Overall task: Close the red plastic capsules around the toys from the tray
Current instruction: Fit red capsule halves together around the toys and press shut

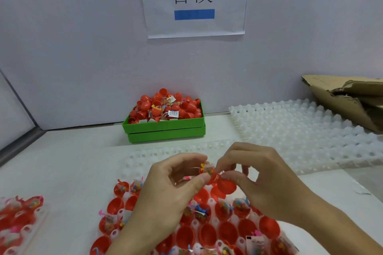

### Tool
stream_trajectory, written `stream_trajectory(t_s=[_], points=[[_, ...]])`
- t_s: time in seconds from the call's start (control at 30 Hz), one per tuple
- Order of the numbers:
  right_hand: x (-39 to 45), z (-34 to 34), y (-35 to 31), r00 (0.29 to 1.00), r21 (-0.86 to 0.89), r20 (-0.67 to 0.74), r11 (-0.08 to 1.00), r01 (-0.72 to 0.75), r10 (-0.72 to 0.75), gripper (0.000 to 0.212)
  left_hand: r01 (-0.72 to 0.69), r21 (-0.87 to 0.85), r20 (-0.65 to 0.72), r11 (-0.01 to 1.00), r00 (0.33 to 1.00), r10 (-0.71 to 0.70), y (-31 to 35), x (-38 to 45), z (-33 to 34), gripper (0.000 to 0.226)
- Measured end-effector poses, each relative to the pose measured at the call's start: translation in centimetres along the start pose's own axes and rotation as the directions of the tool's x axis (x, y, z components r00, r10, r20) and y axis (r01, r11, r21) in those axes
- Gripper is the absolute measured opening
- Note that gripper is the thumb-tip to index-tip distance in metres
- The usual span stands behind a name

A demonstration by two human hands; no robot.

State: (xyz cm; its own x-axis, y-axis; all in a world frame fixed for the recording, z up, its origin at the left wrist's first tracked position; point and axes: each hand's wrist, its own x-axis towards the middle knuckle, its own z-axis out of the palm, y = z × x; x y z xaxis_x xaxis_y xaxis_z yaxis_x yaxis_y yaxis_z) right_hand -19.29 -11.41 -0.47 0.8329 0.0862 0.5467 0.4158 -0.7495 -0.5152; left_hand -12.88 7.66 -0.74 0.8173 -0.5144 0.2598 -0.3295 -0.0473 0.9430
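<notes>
Centrally, lower middle of frame: left hand (165,188) curled, thumb and fingers pinching a red capsule half (207,174) packed with a crinkled clear toy packet (208,168). Right hand (267,180) curled likewise, fingertips gripping the second smooth, glossy red capsule half (227,186), tilted and touching the first, not yet closed over it. Directly below, along the bottom edge: white moulded plastic tray (211,202) of rounded pockets, loaded with open red hemispherical shells, some with bagged toys, some hollow. Bottom left corner: second tray section (24,219), blurred, also with red shells. Centre background, against the pale wall: green rectangular plastic bin (165,128) heaped with red capsules and packets. Right of frame: translucent white dimpled tray (300,130), flat on the white table (72,161). Far right: torn brown corrugated cardboard (342,97). Top centre: paper sign (194,0) with black characters and a blue bar.
</notes>
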Motion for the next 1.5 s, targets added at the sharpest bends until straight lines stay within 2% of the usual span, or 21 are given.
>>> stream_trajectory(t_s=[0.07,0.13,0.23,0.3,0.43,0.53,0.7,0.83,0.97,1.07,1.13,1.27,1.37,1.43,1.5], points=[[0.0,-0.1,-0.1,0.994,0.115,-0.046,0.989,-0.091,0.096,0.025,-0.027,-0.009,-0.063,1.0,0.998,0.026,-0.1,0.1,0.1,0.025],[0.0,-0.2,-0.1,0.97,0.261,0.016,0.936,-0.237,0.241,0.02,-0.06,-0.018,-0.12,0.998,0.991,0.057,-0.3,0.2,0.1,0.026],[0.1,0.1,-0.3,0.922,0.352,0.146,0.852,-0.388,0.359,0.038,-0.077,-0.02,-0.139,0.997,0.988,0.074,-0.3,0.2,0.3,0.024],[0.3,0.4,-0.6,0.91,0.406,0.122,0.817,-0.41,0.396,0.036,-0.089,0.011,-0.133,0.996,0.987,0.09,-0.2,0.0,0.5,0.023],[0.4,0.5,-0.7,0.898,0.502,0.021,0.772,-0.391,0.44,0.03,-0.116,0.051,-0.165,0.992,0.978,0.123,-0.2,0.0,0.6,0.028],[0.4,0.7,-0.9,0.9,0.506,-0.012,0.779,-0.37,0.436,0.026,-0.121,0.092,-0.179,0.988,0.974,0.136,-0.4,0.0,0.7,0.028],[0.3,1.4,-0.9,0.9,0.558,-0.003,0.748,-0.36,0.435,0.029,-0.152,0.15,-0.2,0.977,0.963,0.18,-0.6,0.0,0.8,0.026],[0.2,1.2,-0.8,0.907,0.573,-0.018,0.748,-0.335,0.42,0.032,-0.192,0.108,-0.195,0.975,0.958,0.21,-0.3,-0.1,1.0,0.013],[0.2,1.4,-0.8,0.913,0.588,0.003,0.738,-0.331,0.407,0.033,-0.2,0.145,-0.221,0.969,0.948,0.229,-0.5,0.0,1.1,0.007],[0.1,1.7,-0.9,0.923,0.599,0.008,0.737,-0.312,0.384,0.037,-0.205,0.205,-0.257,0.957,0.932,0.255,-0.9,0.1,1.1,0.012],[0.0,1.8,-0.8,0.928,0.6,-0.005,0.744,-0.295,0.372,0.038,-0.21,0.195,-0.276,0.958,0.926,0.259,-0.9,0.1,1.1,0.008],[0.1,1.9,-0.4,0.927,0.599,-0.052,0.754,-0.268,0.371,0.037,-0.212,0.151,-0.247,0.966,0.938,0.244,-0.6,-0.1,1.1,0.02],[0.1,1.9,-0.2,0.928,0.604,-0.08,0.758,-0.246,0.365,0.038,-0.233,0.185,-0.202,0.955,0.942,0.269,-0.4,-0.2,1.1,0.03],[0.1,1.9,0.0,0.932,0.602,-0.082,0.763,-0.236,0.352,0.038,-0.222,0.225,-0.218,0.949,0.938,0.271,-0.6,-0.2,1.1,0.048],[0.1,2.1,0.1,0.937,0.587,-0.088,0.778,-0.225,0.337,0.039,-0.195,0.262,-0.251,0.945,0.932,0.262,-0.8,-0.2,1.1,0.053]])
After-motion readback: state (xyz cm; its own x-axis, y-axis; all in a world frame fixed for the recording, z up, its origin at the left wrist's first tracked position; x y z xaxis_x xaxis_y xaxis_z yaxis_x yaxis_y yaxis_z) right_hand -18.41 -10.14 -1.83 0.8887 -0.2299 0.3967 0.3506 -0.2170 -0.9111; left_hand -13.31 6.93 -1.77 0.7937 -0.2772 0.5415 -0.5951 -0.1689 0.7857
